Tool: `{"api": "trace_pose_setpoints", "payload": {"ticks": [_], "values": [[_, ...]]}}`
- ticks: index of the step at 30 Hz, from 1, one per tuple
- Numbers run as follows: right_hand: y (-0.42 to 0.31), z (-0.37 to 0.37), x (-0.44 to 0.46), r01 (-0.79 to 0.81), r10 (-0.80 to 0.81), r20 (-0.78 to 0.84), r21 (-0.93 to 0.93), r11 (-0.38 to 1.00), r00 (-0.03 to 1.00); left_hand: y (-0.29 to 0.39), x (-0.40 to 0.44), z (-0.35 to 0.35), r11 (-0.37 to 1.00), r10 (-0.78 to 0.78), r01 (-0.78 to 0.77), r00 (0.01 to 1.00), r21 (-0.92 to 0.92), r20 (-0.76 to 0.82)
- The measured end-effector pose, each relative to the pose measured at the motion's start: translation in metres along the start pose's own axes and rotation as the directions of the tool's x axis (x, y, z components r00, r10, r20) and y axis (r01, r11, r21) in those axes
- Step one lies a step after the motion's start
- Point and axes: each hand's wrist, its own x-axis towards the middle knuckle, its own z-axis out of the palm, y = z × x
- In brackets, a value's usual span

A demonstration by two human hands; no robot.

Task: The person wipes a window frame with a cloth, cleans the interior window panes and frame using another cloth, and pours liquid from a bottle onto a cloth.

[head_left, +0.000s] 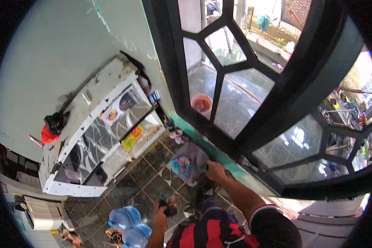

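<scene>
My right hand [215, 172] is stretched forward, its fingers closed around the gathered top of a thin, see-through grey plastic bag [196, 155]. A bundle of blue and red small packets [180, 166] shows inside the bag, which hangs above the tiles. Lower and to the left, my left hand [160, 216] is closed on a small dark object [169, 208] with multicoloured bits at its far side. What kind of object it is cannot be made out. Below that hand, to its left, stand two large blue water jugs [125, 218].
A worn white cabinet [91, 120] with patterned glass leans along the wall ahead. To the right are dark-framed windows [219, 99], with an orange bucket [201, 103] beyond the glass. Dark tiles [142, 180] cover the floor. A pinkish item [177, 137] lies by the wall.
</scene>
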Motion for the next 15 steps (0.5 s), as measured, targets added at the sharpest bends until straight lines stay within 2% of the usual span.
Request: {"api": "trace_pose_setpoints", "payload": {"ticks": [2, 3, 5, 6, 9, 10, 13, 14, 15], "values": [[0.015, 0.035, 0.042, -0.017, 0.009, 0.114, 0.071, 0.997, 0.993, -0.016, 0.003, -0.013, 0.997, -0.023, 0.032, 0.993, 0.073, -0.115], [0.027, 0.061, 0.062, -0.031, 0.01, 0.187, 0.11, 0.993, 0.982, -0.042, 0.011, -0.036, 0.992, -0.007, 0.019, 0.995, 0.124, -0.099], [0.03, 0.08, 0.091, -0.037, 0.016, 0.271, 0.072, 0.997, 0.963, -0.04, 0.018, -0.038, 0.998, 0.041, -0.04, 0.999, 0.048, -0.034], [0.028, 0.084, 0.102, -0.025, 0.026, 0.28, -0.008, 1.0, 0.959, -0.049, 0.018, -0.045, 0.999, 0.042, -0.041, 0.999, 0.021, -0.029], [0.026, 0.099, 0.121, -0.026, 0.08, 0.37, -0.148, 0.989, 0.925, -0.106, 0.015, -0.091, 0.997, -0.036, 0.033, 0.998, -0.073, -0.043], [0.028, 0.102, 0.125, -0.027, 0.099, 0.407, -0.179, 0.983, 0.908, -0.106, 0.013, -0.092, 0.993, -0.077, 0.073, 0.996, -0.092, -0.045], [0.031, 0.112, 0.128, 0.0, 0.054, 0.296, -0.177, 0.984, 0.954, -0.076, 0.0, -0.064, 0.972, 0.045, -0.043, 0.999, -0.23, 0.005], [0.031, 0.113, 0.132, 0.0, 0.055, 0.315, -0.171, 0.985, 0.948, -0.097, 0.002, -0.073, 0.997, 0.04, -0.047, 0.994, -0.065, -0.103], [0.03, 0.112, 0.132, 0.0, 0.056, 0.336, -0.164, 0.986, 0.94, -0.072, -0.002, -0.053, 0.994, 0.022, -0.025, 1.0, -0.106, -0.021]]}}
